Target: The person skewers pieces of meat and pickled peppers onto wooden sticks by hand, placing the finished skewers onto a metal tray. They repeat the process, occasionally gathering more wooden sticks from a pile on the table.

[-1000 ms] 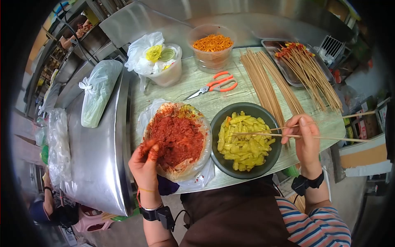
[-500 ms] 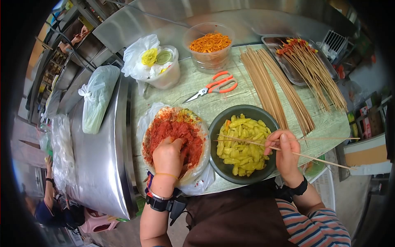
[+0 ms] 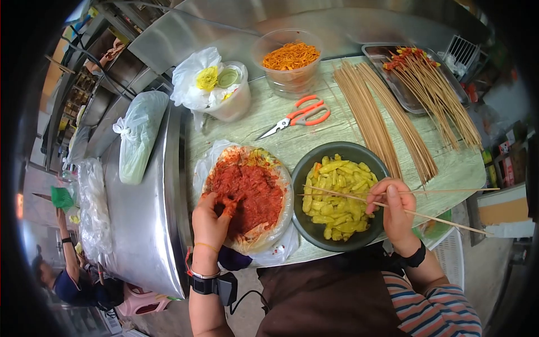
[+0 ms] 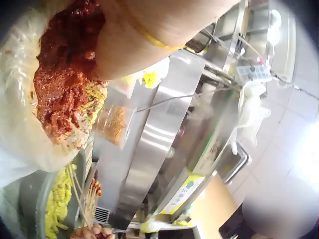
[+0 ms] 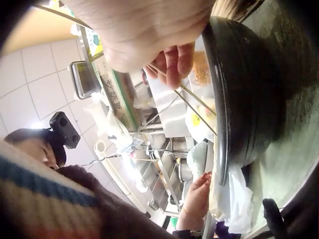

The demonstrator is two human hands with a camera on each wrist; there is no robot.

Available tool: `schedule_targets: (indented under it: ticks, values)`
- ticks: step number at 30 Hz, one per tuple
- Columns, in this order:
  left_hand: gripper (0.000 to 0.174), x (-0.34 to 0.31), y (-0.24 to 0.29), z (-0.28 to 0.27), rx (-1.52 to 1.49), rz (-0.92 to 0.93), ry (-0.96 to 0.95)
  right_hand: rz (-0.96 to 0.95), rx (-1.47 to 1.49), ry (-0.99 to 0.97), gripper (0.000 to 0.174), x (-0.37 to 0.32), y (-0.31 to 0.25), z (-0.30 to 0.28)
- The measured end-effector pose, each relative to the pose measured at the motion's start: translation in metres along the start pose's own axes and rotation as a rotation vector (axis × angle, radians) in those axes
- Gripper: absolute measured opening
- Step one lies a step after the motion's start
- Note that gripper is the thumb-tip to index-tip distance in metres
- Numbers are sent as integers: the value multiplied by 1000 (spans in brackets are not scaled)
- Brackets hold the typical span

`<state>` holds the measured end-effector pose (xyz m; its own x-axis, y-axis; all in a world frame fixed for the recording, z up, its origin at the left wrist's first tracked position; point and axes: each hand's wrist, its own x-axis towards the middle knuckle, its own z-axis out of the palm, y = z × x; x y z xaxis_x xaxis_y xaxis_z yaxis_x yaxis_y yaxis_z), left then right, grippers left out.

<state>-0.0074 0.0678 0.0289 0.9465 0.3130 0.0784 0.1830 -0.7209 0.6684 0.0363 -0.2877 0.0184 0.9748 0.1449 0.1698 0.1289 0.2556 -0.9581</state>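
In the head view, the left hand (image 3: 211, 227) is at the left side of a plastic-lined bowl of red mixture (image 3: 247, 194), its red-coated thumb and fingers pinching some mixture. The left wrist view shows that hand (image 4: 149, 37) over the red mixture (image 4: 62, 94), fingertips hidden. The right hand (image 3: 393, 212) grips thin wooden skewers (image 3: 435, 216) at the right rim of a dark bowl (image 3: 298, 216). Their left ends lie over green peppers (image 3: 337, 191) in that bowl. In the right wrist view, curled fingers (image 5: 172, 67) hold the skewers beside the bowl's rim.
Orange-handled scissors (image 3: 295, 117) lie behind the bowls. Loose skewers (image 3: 373, 121) and a tray (image 3: 412, 106) with filled skewers are at the back right. A tub of orange shreds (image 3: 292, 62) and a bag-filled tub (image 3: 233, 104) stand behind. Another person (image 3: 73, 281) is far left.
My left hand dipped into the middle of the red mixture, then drew back to its left side. My right hand moved slightly left and down, and the skewers' right ends dropped.
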Motion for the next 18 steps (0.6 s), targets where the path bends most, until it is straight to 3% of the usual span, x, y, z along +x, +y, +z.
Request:
schedule_targets:
  ticks: [3,7,9,10,12,18]
  values:
    - [16,-4,20,-5,472,90,123,0,-6,-8,28,0,1,0]
    - [18,1,14,-8,411,128,170,4,-20,5,28,0,1,1]
    - [17,5,15,-8,467,174,341,1,-24,1,28,0,1,1]
    - [17,5,14,-9,469,175,344,2,-29,-2,28,0,1,1]
    - [17,2,13,-9,484,420,191,1,-27,-3,27,0,1,1]
    - [13,1,10,1,613,405,169,9,-15,-11,27,0,1,0]
